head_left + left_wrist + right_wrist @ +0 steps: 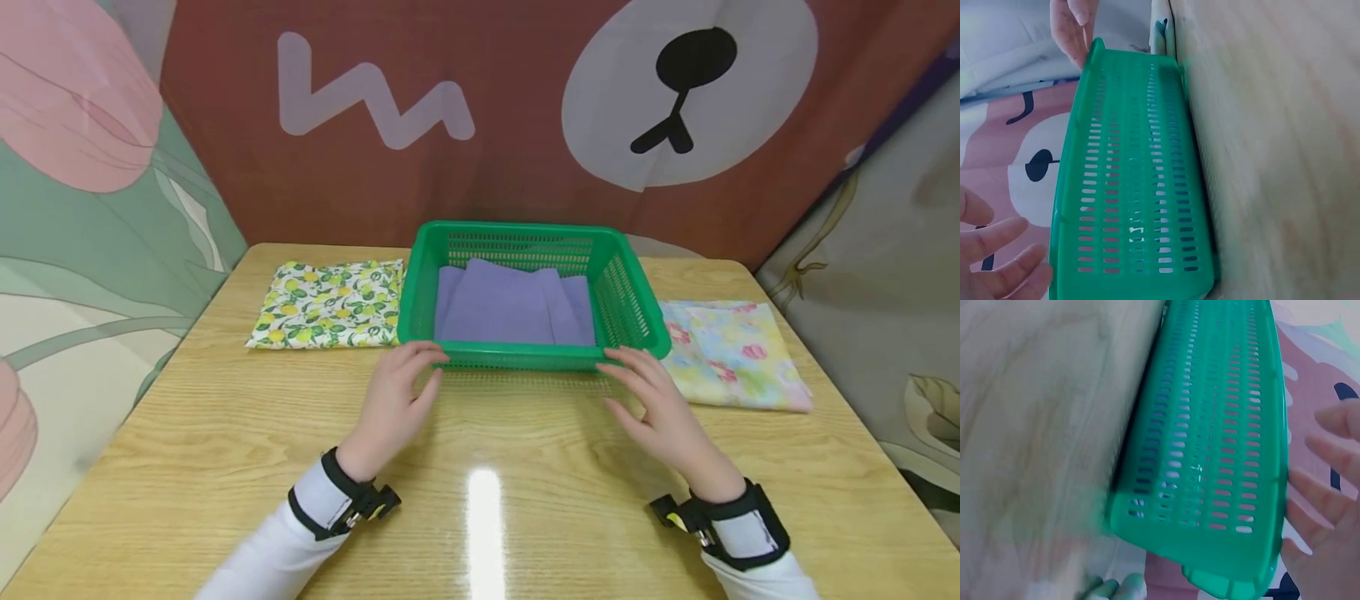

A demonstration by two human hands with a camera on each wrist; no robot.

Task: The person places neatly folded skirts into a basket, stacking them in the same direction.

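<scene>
Both hands [393, 404] [663, 412] touch the green basket [517, 352] with fingers [422, 363] loosely spread

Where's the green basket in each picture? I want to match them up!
Head: around the middle, the green basket.
Left wrist: left of centre, the green basket runs lengthwise up the picture.
Right wrist: right of centre, the green basket, lengthwise too.
Shared landmark: the wooden table.

1. Counter [210, 433]: pale wood grain, far corners rounded.
2. Bright glare streak [486, 533] on its near half.
3. Behind: brown backdrop [510, 183], pale zigzag [296, 83], whitish muzzle [607, 108], black nose [696, 58].
4. Left covering [112, 225]: pink shapes [75, 100] over green.
5. Right covering [855, 308]: greyish, plant motifs [802, 267].
</scene>
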